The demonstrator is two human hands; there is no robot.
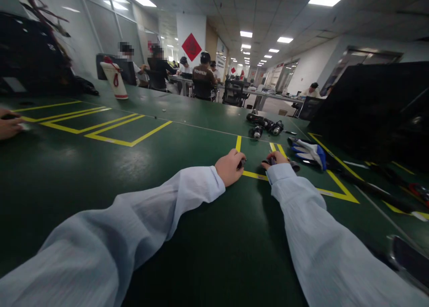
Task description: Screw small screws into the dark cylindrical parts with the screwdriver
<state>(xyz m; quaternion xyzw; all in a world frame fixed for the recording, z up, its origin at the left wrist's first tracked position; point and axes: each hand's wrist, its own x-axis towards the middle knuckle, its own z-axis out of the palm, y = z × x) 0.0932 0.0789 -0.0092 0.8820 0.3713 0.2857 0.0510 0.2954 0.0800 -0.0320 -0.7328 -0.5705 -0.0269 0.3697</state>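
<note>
My left hand [230, 167] is closed, with a small dark part [240, 164] showing between its fingertips; its kind is too small to tell. To its right, my right hand [275, 157] has curled fingers around another dark piece with a metallic glint, mostly hidden by the hand. A dark rounded piece [295, 166] shows just beyond the right cuff; whether it touches the hand is unclear. Both hands are low over the green table [187, 153], apart from each other, near yellow tape lines [255, 175].
Several black metal parts [264, 124] lie beyond my hands. A blue-and-white glove [310, 153] lies right of them. A dark monitor-like panel [375, 106] stands at right, a phone-like device [407, 258] near front right. A white cup [114, 79] stands far left; another person's hand [9, 124] rests at left.
</note>
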